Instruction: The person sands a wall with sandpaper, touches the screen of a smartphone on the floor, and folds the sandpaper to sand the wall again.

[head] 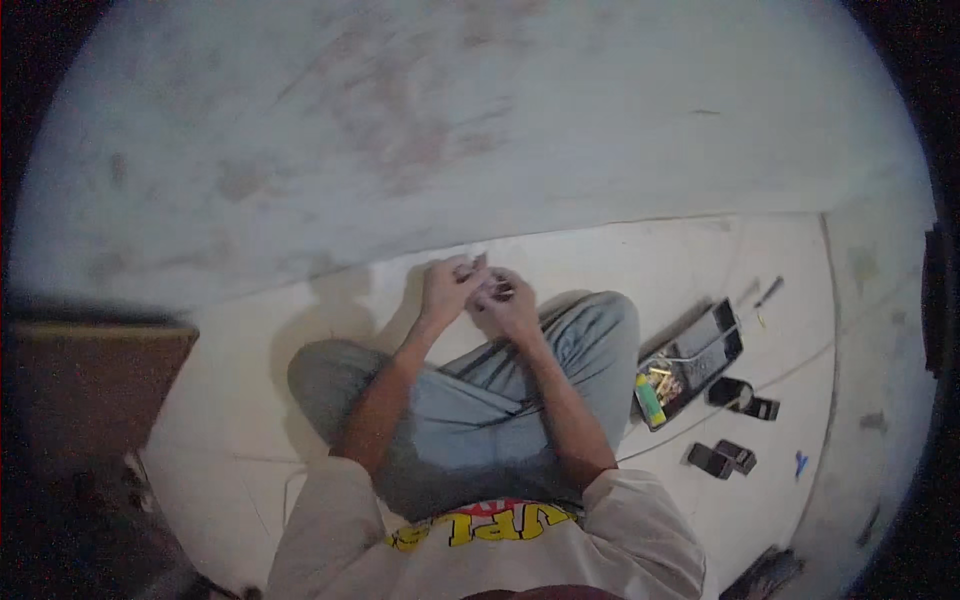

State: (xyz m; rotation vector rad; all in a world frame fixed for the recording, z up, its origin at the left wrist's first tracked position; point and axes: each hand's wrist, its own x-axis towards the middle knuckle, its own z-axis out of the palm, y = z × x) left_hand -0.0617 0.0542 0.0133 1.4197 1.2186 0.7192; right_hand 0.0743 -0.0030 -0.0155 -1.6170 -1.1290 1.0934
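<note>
My left hand (446, 291) and my right hand (511, 309) meet in front of my crossed legs, near the base of the wall. The fingers of both close around a small object (491, 283). It looks partly pale and partly dark, but blur and the fingers hide what it is. The thumbs and fingertips of the two hands are close together. Beside my right knee is a dark open tray (726, 306) holding many small brass-coloured pieces (661, 381). A green and yellow tube (649, 401) lies at its near end.
Several black box-like pieces (710, 460) lie on the pale floor at the right. Beyond the tray is a screwdriver-like tool (769, 292); a small blue item (801, 463) rests farther right. A thin cable crosses the floor. The stained wall (600, 150) rises ahead; brown furniture (90, 390) stands left.
</note>
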